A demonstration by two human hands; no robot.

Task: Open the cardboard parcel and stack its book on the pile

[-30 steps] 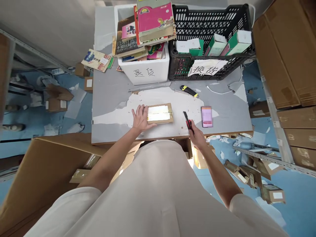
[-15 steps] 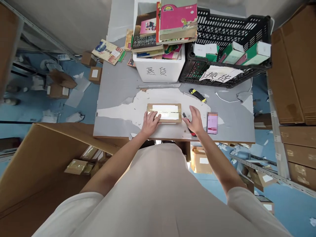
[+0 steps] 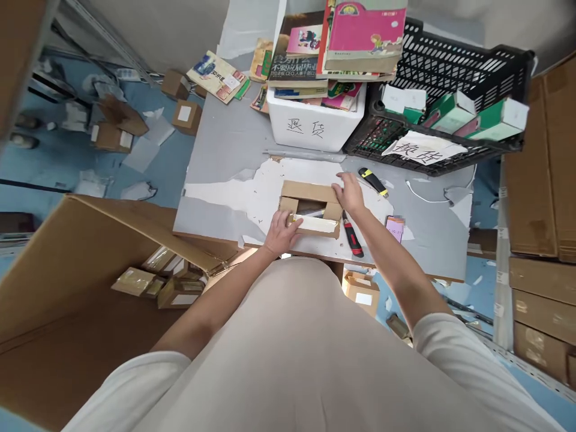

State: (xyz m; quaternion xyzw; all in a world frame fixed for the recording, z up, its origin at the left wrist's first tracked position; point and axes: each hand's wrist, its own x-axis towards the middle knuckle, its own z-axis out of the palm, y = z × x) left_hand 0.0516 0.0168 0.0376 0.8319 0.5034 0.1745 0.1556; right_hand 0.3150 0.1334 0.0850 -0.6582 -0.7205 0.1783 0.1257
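Note:
A small cardboard box [image 3: 310,191] lies on the table with its top partly open. Something dark and greyish [image 3: 314,213] shows through the gap, too little of it to name. My left hand [image 3: 281,232] grips the front left corner, its thumb over the front flap with the white label. At the back right corner, my right hand [image 3: 351,193] has its curled fingers on the box's edge and flap. Just right of the box is a red and black utility knife [image 3: 353,237], below my right hand. A yellow and black utility knife [image 3: 373,182] lies beyond that hand.
Behind the box stand a white bin [image 3: 310,129] piled with books and a black plastic crate [image 3: 454,153] holding green-and-white boxes. A phone [image 3: 395,228] lies right of my right forearm. A large open carton [image 3: 54,282] with small parcels is at the left.
The box top has come open along its middle, showing the inside. My right hand has moved from beside the red knife to the box's back right corner. The view has shifted slightly.

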